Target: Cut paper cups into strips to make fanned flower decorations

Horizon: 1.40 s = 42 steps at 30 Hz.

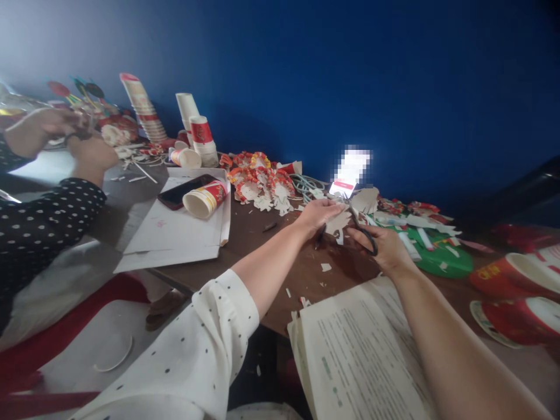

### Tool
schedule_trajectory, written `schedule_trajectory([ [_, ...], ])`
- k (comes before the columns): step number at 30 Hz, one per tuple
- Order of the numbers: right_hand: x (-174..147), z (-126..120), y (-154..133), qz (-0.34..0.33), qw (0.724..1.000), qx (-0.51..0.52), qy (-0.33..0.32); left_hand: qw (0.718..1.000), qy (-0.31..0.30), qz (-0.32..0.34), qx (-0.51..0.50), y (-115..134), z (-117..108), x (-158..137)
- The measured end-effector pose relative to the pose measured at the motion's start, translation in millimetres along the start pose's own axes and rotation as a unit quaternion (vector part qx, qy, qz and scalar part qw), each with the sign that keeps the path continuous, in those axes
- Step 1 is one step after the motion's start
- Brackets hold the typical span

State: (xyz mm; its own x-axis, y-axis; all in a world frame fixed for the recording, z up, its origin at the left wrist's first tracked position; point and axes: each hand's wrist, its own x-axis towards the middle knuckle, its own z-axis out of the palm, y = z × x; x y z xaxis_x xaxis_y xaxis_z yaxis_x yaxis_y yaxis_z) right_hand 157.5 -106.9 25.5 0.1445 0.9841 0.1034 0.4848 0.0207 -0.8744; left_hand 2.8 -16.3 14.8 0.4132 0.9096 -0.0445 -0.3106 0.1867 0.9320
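My left hand (pixel 321 214) pinches a whitish paper piece (pixel 339 224) with a jagged, cut edge. In my right hand (pixel 381 244) is a pair of black-handled scissors (pixel 371 238), its blades at the upper edge of that piece. The blade tips overlap the paper, so I cannot tell how far apart they are. Behind my hands a lit phone screen (pixel 350 172) leans near the blue wall. Small paper scraps (pixel 326 267) lie on the brown table (pixel 258 274) below the hands.
Cut red-and-white paper cups (pixel 262 184) are heaped beyond my left hand. Stacked cups (pixel 203 140) stand farther left, near a cup lying on white card (pixel 175 233). Printed sheets (pixel 359 344) lie nearest me, a green disc (pixel 446 256) to the right. Another person's hands (pixel 83 140) work at far left.
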Motion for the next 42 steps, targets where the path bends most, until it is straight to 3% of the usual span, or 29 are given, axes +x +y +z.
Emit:
schedule_trajectory([
  [17, 1.0, -2.6, 2.8, 0.022, 1.000, -0.009, -0.009, 0.999, 0.020, 0.011, 0.043, -5.8, -4.3, 6.3],
  [29, 0.5, 0.0, 0.0, 0.056, 0.998, 0.012, -0.013, 0.999, 0.038, -0.030, 0.007, 4.9, 3.8, -2.1],
  [34, -0.2, 0.8, -3.5, 0.052, 0.998, 0.010, -0.020, 0.996, 0.033, 0.007, 0.077, -3.5, -2.4, 4.8],
  [42, -0.9, 2.0, -5.9, 0.055, 0.998, 0.023, -0.018, 0.993, 0.031, 0.034, 0.108, -6.9, -4.9, 6.6],
])
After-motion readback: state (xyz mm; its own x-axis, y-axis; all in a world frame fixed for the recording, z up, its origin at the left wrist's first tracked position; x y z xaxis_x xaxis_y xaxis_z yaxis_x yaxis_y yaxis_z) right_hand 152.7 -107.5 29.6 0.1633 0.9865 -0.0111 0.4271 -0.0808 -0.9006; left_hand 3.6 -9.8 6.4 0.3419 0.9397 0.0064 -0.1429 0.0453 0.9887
